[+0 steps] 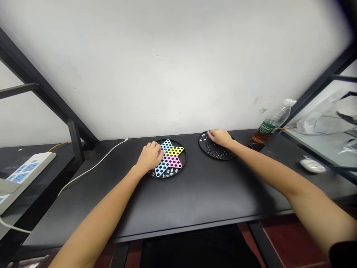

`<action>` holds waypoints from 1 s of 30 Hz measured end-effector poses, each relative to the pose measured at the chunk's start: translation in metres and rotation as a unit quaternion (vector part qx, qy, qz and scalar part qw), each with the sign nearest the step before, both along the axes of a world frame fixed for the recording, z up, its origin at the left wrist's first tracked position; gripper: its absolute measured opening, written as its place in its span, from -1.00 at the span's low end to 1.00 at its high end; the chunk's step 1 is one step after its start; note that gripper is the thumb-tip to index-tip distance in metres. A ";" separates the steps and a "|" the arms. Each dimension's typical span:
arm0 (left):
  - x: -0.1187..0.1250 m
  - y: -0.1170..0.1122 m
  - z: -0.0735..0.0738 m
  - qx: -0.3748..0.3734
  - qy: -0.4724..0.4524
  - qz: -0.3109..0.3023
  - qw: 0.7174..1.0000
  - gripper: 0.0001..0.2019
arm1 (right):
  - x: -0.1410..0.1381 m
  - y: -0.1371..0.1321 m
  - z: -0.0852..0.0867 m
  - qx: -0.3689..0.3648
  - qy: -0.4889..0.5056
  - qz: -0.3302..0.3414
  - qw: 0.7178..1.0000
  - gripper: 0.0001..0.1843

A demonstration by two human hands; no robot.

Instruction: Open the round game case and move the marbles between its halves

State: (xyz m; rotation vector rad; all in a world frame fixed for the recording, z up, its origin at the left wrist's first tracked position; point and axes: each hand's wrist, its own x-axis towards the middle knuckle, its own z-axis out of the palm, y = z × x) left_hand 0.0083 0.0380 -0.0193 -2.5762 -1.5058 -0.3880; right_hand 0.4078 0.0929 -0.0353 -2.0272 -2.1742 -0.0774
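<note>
A round black board with a coloured star of blue, yellow and pink holed triangles (170, 159) lies on the black table (200, 197). My left hand (150, 156) rests on its left side, fingers curled; what they hold is hidden. Small marbles sit along the board's near rim. To the right lies a second round black board with white-ringed holes (216, 150). My right hand (221, 137) is on its far edge, fingers pinched together on something I cannot make out.
A plastic bottle of amber drink (269, 127) stands at the back right by the wall. A white cable (92, 168) runs across the table's left. A white power strip (26, 169) lies far left, a white mouse (312, 166) far right.
</note>
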 end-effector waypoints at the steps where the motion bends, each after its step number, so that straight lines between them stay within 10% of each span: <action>1: 0.000 0.000 0.000 -0.001 0.000 0.001 1.000 -0.80 | 0.001 0.004 0.000 -0.003 -0.045 0.021 0.999 -0.61; 19: 0.000 -0.001 0.000 -0.009 -0.009 0.000 1.000 -0.79 | 0.019 0.022 0.000 0.058 -0.069 0.161 0.983 -0.63; 30: 0.000 -0.003 0.000 -0.036 -0.036 0.021 0.998 -0.76 | -0.062 -0.044 0.007 0.113 0.043 0.189 0.975 -0.65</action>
